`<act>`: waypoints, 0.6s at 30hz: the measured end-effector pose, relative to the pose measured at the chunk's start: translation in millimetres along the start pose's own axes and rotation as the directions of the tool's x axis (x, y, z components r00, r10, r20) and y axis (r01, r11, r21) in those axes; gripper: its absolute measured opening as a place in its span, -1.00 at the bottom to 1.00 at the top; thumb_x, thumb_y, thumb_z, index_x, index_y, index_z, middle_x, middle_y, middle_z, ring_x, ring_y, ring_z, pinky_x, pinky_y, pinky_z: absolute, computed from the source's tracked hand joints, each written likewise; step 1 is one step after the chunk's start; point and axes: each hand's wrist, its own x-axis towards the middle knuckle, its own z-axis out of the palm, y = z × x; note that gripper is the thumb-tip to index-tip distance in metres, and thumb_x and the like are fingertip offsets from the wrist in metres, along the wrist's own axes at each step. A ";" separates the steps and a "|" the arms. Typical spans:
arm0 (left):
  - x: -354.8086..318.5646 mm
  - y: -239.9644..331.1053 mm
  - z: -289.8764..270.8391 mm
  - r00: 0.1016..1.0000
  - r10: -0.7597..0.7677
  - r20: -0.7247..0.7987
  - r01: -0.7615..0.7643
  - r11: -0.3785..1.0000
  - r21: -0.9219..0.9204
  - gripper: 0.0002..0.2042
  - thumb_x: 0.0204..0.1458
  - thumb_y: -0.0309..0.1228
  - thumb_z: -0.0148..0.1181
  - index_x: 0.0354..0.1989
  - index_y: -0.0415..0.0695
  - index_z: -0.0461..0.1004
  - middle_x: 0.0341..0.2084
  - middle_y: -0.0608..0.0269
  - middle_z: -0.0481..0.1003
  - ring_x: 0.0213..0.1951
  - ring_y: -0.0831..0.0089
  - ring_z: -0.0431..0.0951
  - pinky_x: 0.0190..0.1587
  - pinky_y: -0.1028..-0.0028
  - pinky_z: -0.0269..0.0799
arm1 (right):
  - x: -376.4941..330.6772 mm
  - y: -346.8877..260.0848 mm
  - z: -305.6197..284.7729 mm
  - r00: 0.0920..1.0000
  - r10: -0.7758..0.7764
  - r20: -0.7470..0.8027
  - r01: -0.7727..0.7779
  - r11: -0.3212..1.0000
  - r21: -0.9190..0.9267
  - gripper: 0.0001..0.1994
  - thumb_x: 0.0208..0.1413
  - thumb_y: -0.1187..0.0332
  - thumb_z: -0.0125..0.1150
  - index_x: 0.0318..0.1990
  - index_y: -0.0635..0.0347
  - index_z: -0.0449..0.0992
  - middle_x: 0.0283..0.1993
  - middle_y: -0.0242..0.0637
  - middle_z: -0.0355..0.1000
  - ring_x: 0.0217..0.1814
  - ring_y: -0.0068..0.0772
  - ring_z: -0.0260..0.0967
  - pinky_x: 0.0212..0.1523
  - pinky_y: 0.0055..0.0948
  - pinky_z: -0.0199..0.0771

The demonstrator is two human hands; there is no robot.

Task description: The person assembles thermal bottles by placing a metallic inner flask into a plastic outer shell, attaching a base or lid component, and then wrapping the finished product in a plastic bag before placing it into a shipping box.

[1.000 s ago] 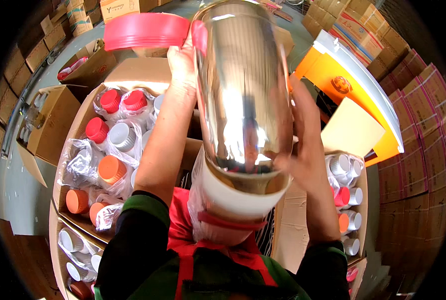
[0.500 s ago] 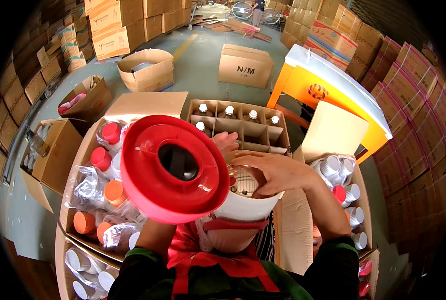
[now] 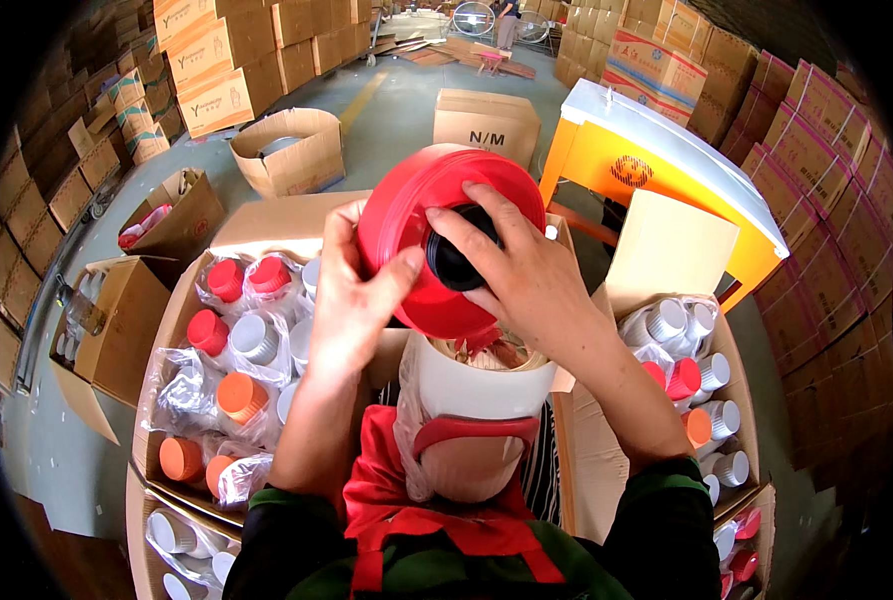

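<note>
Both my hands are on a round red plastic part (image 3: 391, 225), wide like a lid, with a black ring (image 3: 453, 262) at its centre. My left hand (image 3: 349, 295) pinches its left rim, thumb on the near face. My right hand (image 3: 531, 270) curls its fingers around the black ring. Just below, a white jug-like body (image 3: 481, 395) with a red handle (image 3: 476, 428) stands upright against my red apron (image 3: 376, 475). Its mouth faces up, partly covered by the red part, with something red and shiny inside. Thin plastic film hangs at its left side.
Left, a carton (image 3: 156, 380) holds several plastic-wrapped flasks with red, orange and white caps; another carton (image 3: 741, 400) of them stands right. Beyond are an orange table (image 3: 596, 150) with a white top and an open carton (image 3: 286, 165). Stacked boxes (image 3: 826, 220) line the right side.
The red part has moved right and away from me, over the white body. My right hand has left the body's mouth for the black ring; my left hand now grips the rim.
</note>
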 end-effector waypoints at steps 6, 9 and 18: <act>-22.6 -20.6 5.6 0.438 0.781 0.445 -0.885 0.287 0.367 -0.45 -0.26 -0.38 0.41 -0.06 -0.21 0.30 0.02 -0.15 0.35 0.12 -0.10 0.31 0.22 0.13 0.10 | -10.2 -20.4 -7.9 0.924 0.381 -0.022 -0.248 0.644 0.724 -0.31 -0.16 0.38 0.35 0.18 0.16 0.17 0.11 -0.05 0.27 -0.04 -0.15 0.41 -0.12 -0.30 0.49; -12.6 -19.6 -4.0 0.810 0.469 0.352 -0.581 0.569 0.581 0.10 -0.50 -0.18 0.53 0.29 -0.19 -0.04 0.25 -0.19 0.01 0.26 -0.15 0.05 0.26 0.08 0.00 | -21.4 0.6 -0.9 0.907 0.367 -0.207 -0.205 0.813 0.544 -0.39 -0.10 0.41 0.30 0.16 0.22 0.20 0.05 -0.11 0.33 -0.01 -0.22 0.39 -0.02 -0.31 0.42; -4.0 -26.0 16.5 0.755 0.571 0.324 -0.642 0.540 0.544 -0.14 -0.48 -0.37 0.47 0.16 -0.20 0.23 0.14 -0.04 0.21 0.20 0.00 0.15 0.23 0.14 0.10 | -30.2 26.9 26.2 0.861 0.508 0.028 -0.042 0.015 0.999 -0.45 0.16 0.06 0.01 0.19 0.22 0.18 0.16 -0.10 0.27 0.12 -0.22 0.33 0.01 -0.22 0.49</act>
